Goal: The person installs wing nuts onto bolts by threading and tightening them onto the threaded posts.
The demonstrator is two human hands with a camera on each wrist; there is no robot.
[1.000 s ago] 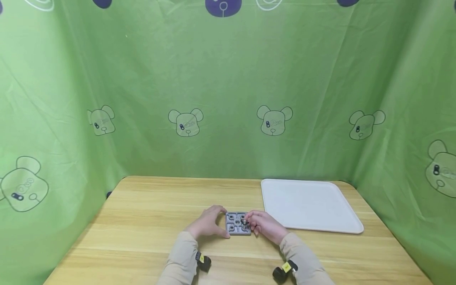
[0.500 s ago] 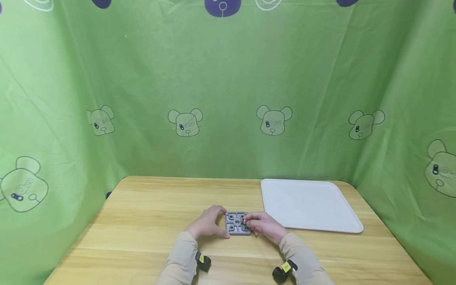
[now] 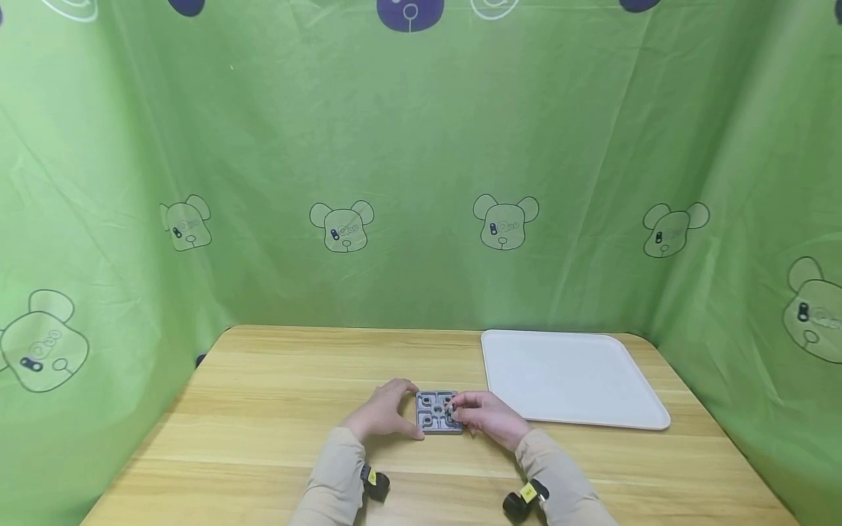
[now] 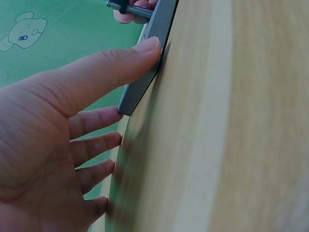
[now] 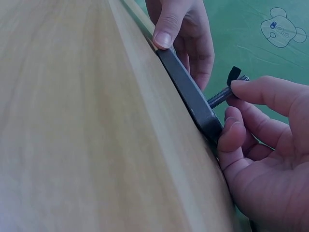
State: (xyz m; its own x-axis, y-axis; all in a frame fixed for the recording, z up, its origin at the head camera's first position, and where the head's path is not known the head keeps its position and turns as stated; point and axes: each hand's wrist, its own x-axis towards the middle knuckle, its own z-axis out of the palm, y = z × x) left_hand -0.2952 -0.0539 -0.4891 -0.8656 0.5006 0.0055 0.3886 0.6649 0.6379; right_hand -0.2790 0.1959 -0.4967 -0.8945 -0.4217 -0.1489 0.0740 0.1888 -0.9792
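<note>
A square grey plate [image 3: 438,429] with recessed pockets and holes lies flat on the wooden table. My left hand [image 3: 380,413] grips its left side, the thumb [image 4: 140,53] at the near edge and a finger at the far one. From the plate's right part a threaded bolt [image 5: 218,98] stands up, best seen in the right wrist view. Near the bolt's top sits a black wing nut [image 5: 234,74]. My right hand [image 3: 492,418] pinches the wing nut between thumb and forefinger, its other fingers curled beside the plate's edge. The bolt's foot is hidden inside the plate.
A white tray [image 3: 572,376] lies at the back right of the table [image 3: 296,365], just beyond my right hand. Green cloth [image 3: 421,277] with bear prints hangs behind and on both sides. Small black cameras are strapped to both sleeves.
My right thumb and forefinger have shifted slightly around the wing nut, closing over more of it. The left hand, plate and tray keep their places.
</note>
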